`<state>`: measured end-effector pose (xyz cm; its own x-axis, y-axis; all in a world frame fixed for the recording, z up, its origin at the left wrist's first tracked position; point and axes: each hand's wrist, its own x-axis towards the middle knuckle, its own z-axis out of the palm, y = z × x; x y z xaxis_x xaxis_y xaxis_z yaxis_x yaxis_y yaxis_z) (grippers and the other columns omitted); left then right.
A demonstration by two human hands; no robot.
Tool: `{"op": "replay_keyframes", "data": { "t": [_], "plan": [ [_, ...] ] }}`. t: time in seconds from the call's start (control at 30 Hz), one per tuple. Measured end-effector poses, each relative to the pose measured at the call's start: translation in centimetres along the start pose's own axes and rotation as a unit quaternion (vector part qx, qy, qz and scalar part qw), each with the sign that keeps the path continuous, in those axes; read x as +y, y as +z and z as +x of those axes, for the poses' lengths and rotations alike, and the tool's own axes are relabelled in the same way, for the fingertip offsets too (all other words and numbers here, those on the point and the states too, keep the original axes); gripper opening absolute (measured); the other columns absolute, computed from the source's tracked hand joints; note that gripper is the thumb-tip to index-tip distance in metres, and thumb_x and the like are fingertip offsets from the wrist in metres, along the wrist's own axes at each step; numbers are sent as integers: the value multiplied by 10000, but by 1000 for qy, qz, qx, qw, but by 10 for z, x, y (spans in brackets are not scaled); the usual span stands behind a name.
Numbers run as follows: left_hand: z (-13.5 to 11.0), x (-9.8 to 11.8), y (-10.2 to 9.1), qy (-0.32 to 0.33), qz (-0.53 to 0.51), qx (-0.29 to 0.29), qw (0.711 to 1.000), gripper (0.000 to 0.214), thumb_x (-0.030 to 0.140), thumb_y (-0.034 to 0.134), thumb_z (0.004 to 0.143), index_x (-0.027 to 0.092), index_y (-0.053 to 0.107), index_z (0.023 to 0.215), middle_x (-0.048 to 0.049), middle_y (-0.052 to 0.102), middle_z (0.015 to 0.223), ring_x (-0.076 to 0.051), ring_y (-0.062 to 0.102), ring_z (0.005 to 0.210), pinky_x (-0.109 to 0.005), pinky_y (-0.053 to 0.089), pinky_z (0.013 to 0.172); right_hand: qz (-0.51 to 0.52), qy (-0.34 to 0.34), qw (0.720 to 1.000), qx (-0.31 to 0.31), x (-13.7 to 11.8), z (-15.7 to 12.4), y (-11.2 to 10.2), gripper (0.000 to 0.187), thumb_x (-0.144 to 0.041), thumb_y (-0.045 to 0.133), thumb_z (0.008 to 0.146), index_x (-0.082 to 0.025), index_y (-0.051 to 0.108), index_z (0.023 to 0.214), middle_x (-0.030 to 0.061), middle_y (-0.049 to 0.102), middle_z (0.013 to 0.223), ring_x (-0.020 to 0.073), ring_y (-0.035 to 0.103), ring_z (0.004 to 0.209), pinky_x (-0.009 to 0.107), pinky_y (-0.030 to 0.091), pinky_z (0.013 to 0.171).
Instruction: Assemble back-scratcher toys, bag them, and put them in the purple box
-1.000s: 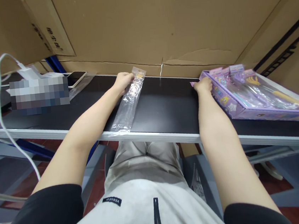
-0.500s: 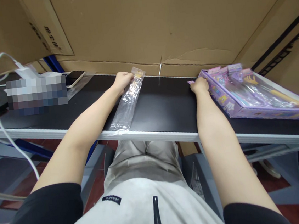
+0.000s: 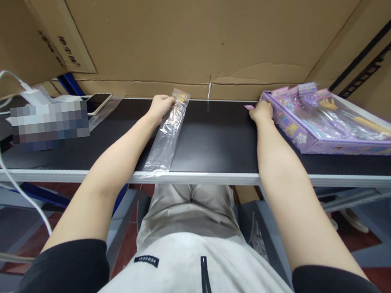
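A long clear plastic bag (image 3: pixel 166 135) lies lengthwise on the black table (image 3: pixel 212 140), its near end at the table's white front edge. My left hand (image 3: pixel 160 107) rests at the bag's far end with fingers curled on the bag's top. My right hand (image 3: pixel 261 110) is closed at the near-left corner of a purple display box (image 3: pixel 295 136), pinching a small pink tab (image 3: pixel 249 107). The box holds several packaged items (image 3: pixel 332 113) in clear wrappers.
Large cardboard boxes (image 3: pixel 183 31) wall off the back of the table. A phone (image 3: pixel 97 101) and a white charger with a cable (image 3: pixel 1 139) lie at the far left. My lap (image 3: pixel 187 240) is under the table edge.
Almost nothing has changed. My right hand shifted slightly left and back along the box's corner; my left hand stays on the bag.
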<state>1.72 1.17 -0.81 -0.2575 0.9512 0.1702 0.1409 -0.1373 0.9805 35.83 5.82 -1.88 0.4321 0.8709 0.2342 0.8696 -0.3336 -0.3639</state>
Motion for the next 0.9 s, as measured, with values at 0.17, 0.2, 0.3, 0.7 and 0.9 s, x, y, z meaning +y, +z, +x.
{"op": "replay_keyframes", "data": {
  "t": [0.17,0.2,0.3,0.7,0.9],
  "plan": [
    [-2,2,1,0,10,6,1000,135,162,618,626,234,504,627,-16,505,564,-178,514,613,-287,428,608,-14,5,1000,-1,3,2,3,476,-231,659,1009,13,667,1418,313,632,1442,349,588,1410,443,471,1201],
    [-2,3,1,0,9,6,1000,135,158,616,632,233,504,620,-17,507,563,-176,511,611,-284,423,601,-13,5,1000,0,3,3,3,465,-216,650,1007,9,668,1414,308,633,1439,341,593,1396,441,470,1198],
    [-2,3,1,-2,5,6,1000,150,149,615,650,232,499,604,-14,497,559,-173,503,601,-284,416,601,-9,6,1000,2,4,4,4,458,-171,623,1002,14,666,1419,297,632,1458,343,595,1403,443,461,1211],
    [9,0,-4,-10,-16,2,1000,178,124,644,738,210,515,650,-10,512,606,-157,496,615,-281,432,648,4,-52,998,34,-14,-3,-8,508,-226,613,1030,8,616,1481,308,584,1516,379,550,1462,500,432,1241],
    [10,0,-4,10,2,8,1000,276,174,595,942,201,522,677,2,497,599,-128,456,580,-253,442,663,86,-363,927,30,-78,-35,-15,576,-230,555,1017,-162,566,1589,179,638,1519,343,557,1453,544,406,1263]
  ]
}}
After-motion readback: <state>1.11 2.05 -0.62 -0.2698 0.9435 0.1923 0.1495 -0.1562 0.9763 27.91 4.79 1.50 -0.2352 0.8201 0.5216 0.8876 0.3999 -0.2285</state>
